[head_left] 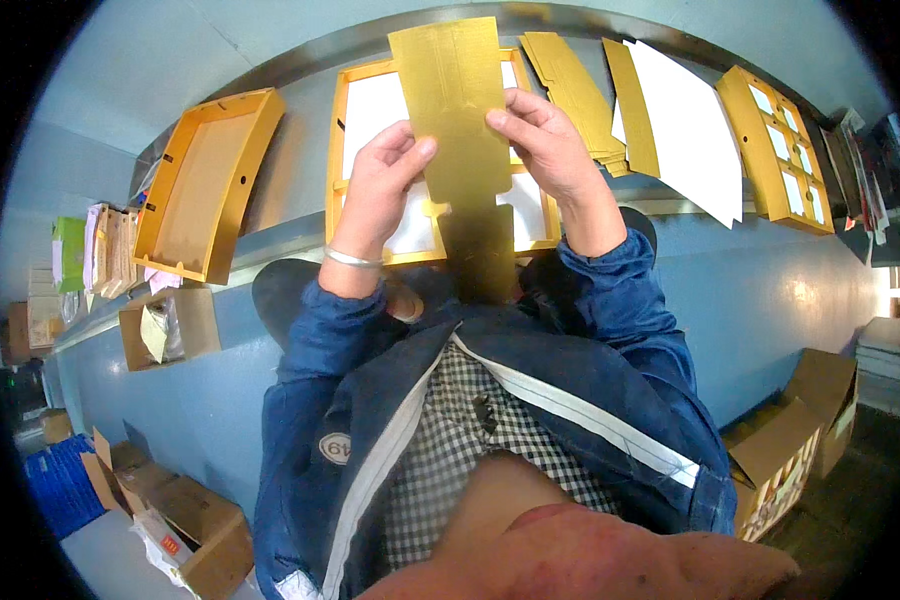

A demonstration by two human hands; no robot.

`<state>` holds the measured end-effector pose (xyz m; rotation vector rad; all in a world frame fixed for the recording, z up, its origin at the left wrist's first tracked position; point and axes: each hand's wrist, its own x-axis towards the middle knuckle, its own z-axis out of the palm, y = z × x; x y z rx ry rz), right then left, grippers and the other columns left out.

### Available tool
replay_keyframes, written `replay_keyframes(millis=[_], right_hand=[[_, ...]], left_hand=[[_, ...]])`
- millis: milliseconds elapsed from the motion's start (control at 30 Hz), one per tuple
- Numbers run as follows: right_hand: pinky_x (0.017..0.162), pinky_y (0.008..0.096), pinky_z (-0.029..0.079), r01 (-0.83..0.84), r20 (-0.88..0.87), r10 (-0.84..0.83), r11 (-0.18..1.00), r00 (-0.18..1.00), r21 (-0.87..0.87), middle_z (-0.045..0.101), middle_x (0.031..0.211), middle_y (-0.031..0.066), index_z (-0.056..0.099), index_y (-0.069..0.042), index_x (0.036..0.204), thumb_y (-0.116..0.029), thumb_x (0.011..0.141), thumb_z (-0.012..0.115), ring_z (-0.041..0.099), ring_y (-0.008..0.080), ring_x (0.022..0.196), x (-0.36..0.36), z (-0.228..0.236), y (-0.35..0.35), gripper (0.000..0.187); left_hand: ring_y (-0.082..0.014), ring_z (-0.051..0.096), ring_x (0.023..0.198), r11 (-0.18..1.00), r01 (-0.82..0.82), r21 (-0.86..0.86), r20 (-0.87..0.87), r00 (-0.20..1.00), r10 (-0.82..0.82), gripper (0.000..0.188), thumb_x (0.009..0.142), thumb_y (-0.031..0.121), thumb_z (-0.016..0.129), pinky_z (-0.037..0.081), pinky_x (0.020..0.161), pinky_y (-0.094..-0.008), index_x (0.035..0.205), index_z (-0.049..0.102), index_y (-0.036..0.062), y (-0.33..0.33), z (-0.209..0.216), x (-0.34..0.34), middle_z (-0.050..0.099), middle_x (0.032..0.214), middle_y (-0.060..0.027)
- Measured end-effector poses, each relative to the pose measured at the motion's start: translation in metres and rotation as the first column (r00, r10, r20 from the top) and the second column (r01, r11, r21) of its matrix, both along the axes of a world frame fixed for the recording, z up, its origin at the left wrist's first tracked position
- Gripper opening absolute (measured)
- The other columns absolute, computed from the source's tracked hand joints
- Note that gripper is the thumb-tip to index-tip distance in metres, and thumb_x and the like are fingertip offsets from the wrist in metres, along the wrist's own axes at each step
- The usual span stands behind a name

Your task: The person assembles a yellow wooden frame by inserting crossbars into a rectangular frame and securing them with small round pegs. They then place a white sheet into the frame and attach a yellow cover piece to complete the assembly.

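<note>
Both hands hold up a flat gold die-cut cardboard blank above the blue workbench. My left hand, with a silver bangle on the wrist, grips the blank's left edge. My right hand pinches its right edge with thumb and fingers. The blank's lower strip hangs down toward my chest. Behind the blank lies a gold frame tray with white panels.
An empty gold tray lies on the bench at left. A stack of gold blanks, white sheets and another windowed gold tray lie at right. Open brown cartons stand on the floor at both sides.
</note>
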<state>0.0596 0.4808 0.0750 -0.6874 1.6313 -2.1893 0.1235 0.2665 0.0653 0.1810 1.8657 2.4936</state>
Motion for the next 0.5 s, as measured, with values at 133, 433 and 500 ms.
replay_keyframes(millis=[133,433,500], right_hand=[[0.100,0.0357,0.051,-0.244,0.165,0.353,0.853,0.921,-0.461,0.067,0.120,0.0113,0.058,0.001,0.127,-0.014,0.100,0.057,0.064,0.0207,0.111,0.007,-0.017,-0.009,0.031],[0.087,0.0426,0.052,0.623,-0.743,-0.178,0.685,0.645,0.377,0.068,0.106,0.0216,0.043,0.007,0.138,-0.044,0.082,0.079,0.068,0.0317,0.099,0.015,-0.007,-0.020,0.084],[0.094,0.0461,0.047,0.626,-0.764,0.001,0.573,0.645,0.529,0.068,0.106,0.0254,0.045,0.010,0.137,-0.047,0.075,0.082,0.066,0.0387,0.101,0.030,-0.002,-0.025,0.092]], left_hand=[[-0.0175,0.063,0.111,0.907,0.314,0.282,-0.046,0.948,-0.314,0.042,0.096,0.019,0.068,0.050,0.097,-0.0319,0.129,0.060,-0.0051,0.001,0.003,0.007,0.067,0.123,-0.0103],[-0.0050,0.061,0.089,0.945,-0.316,-0.082,-0.083,0.947,0.310,0.035,0.100,0.014,0.061,0.047,0.072,-0.0204,0.133,0.056,0.0057,0.008,0.001,-0.004,0.068,0.112,0.0000],[-0.0121,0.062,0.101,0.947,-0.321,-0.030,-0.114,0.942,0.315,0.033,0.100,0.012,0.060,0.050,0.086,-0.0267,0.131,0.054,0.0008,0.016,-0.001,0.006,0.066,0.118,-0.0074]])
